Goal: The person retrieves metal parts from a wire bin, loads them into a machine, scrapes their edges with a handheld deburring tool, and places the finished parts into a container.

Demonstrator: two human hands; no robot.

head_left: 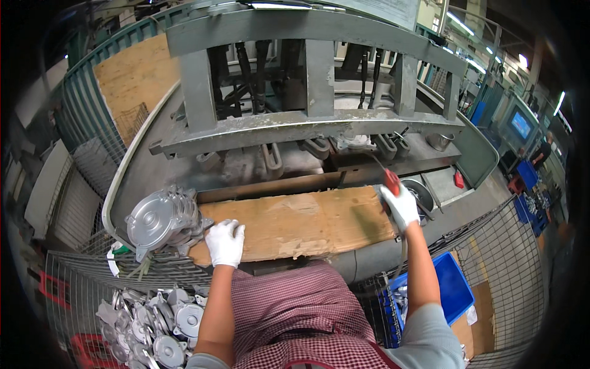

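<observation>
My right hand (404, 208), in a white glove, is closed around a red-handled air blow gun (391, 181) to the right of the wooden board. Its thin nozzle points up and left toward a silvery metal part (355, 142) under the grey frame. A hose hangs down from this hand. My left hand (225, 243), also gloved, lies on the left end of the wooden board (301, 224) with its fingers loosely spread and nothing visible in them. Close beside it stands a stack of round metal covers (151, 222) with lugs.
A heavy grey machine frame (319, 80) spans the bench. Many loose covers (168, 350) fill a wire basket at lower left. A blue bin (453, 289) sits at lower right, and a metal cup (440, 142) and a round dark pan (418, 195) stand at right.
</observation>
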